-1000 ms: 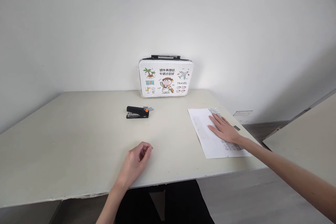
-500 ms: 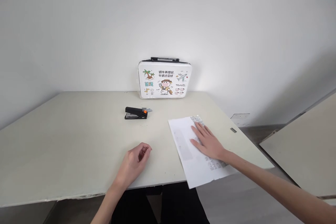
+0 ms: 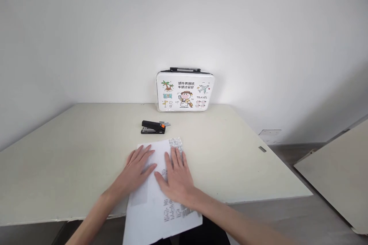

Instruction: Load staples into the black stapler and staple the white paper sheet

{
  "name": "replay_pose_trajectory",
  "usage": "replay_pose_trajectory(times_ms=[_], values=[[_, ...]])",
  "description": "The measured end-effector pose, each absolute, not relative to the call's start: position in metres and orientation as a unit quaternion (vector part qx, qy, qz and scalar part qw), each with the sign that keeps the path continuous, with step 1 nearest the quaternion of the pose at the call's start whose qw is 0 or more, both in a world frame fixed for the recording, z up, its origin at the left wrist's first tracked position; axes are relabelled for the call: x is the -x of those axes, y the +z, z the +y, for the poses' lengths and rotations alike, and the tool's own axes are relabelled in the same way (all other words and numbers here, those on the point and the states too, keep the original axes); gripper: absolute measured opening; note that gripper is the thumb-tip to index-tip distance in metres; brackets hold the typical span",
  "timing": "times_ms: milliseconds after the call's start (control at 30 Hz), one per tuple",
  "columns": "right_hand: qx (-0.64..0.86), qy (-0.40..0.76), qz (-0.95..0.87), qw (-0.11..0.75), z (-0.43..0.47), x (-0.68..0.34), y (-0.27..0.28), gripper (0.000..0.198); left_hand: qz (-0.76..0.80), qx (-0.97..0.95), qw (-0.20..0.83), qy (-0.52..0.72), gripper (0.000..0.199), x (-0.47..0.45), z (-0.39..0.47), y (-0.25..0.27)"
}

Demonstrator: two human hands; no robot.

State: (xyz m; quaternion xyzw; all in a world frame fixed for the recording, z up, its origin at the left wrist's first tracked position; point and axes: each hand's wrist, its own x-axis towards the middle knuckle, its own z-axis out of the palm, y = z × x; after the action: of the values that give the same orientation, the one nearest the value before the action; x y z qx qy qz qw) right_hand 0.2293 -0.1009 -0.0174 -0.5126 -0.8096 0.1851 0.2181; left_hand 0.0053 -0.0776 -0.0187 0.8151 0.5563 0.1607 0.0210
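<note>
White printed sheets of paper (image 3: 153, 212) lie at the table's front edge, their near end sticking out past it. My left hand (image 3: 135, 170) rests flat on their left side with the fingers spread. On the right half, over the printed part, my right hand (image 3: 176, 178) lies palm down, fingers stretched out. How many sheets there are I cannot tell. Just beyond the paper sits a black stapler (image 3: 153, 127) with an orange piece at its right end. Behind it, partly covered, are grey staple strips (image 3: 166, 123).
A white case (image 3: 185, 92) with cartoon prints and a black handle leans upright against the wall (image 3: 184, 19). A small grey strip (image 3: 262, 149) lies near the right edge of the table (image 3: 71, 160). Another pale surface (image 3: 336, 176) stands to the right across a gap.
My right hand has slid the paper left to in front of me. My left hand has opened from a curled shape and now lies on the paper. The view has shifted slightly.
</note>
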Motion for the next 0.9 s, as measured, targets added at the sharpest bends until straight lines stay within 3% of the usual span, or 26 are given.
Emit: replay_pose_trajectory(times_ms=[167,333,467,600,900], values=[[0.494,0.202,-0.795,0.289,-0.096,-0.186,-0.021,0.076,0.561,-0.818,-0.009,0.127,0.061,0.048,-0.077,-0.012],[0.449,0.109,-0.816,0.348,-0.034,-0.184,-0.009,0.061,0.564,-0.815,-0.034,0.129,0.06,0.057,-0.08,-0.011],[0.479,0.065,-0.814,0.323,0.033,-0.185,0.002,0.061,0.565,-0.815,-0.037,0.121,0.058,0.054,-0.082,-0.011],[0.499,0.096,-0.807,0.3,0.065,-0.187,0.001,0.038,0.571,-0.813,-0.036,0.111,0.058,0.056,-0.084,-0.009],[0.547,0.109,-0.76,0.335,0.031,-0.286,-0.021,0.03,0.574,-0.811,-0.022,0.107,0.058,0.059,-0.083,-0.01]])
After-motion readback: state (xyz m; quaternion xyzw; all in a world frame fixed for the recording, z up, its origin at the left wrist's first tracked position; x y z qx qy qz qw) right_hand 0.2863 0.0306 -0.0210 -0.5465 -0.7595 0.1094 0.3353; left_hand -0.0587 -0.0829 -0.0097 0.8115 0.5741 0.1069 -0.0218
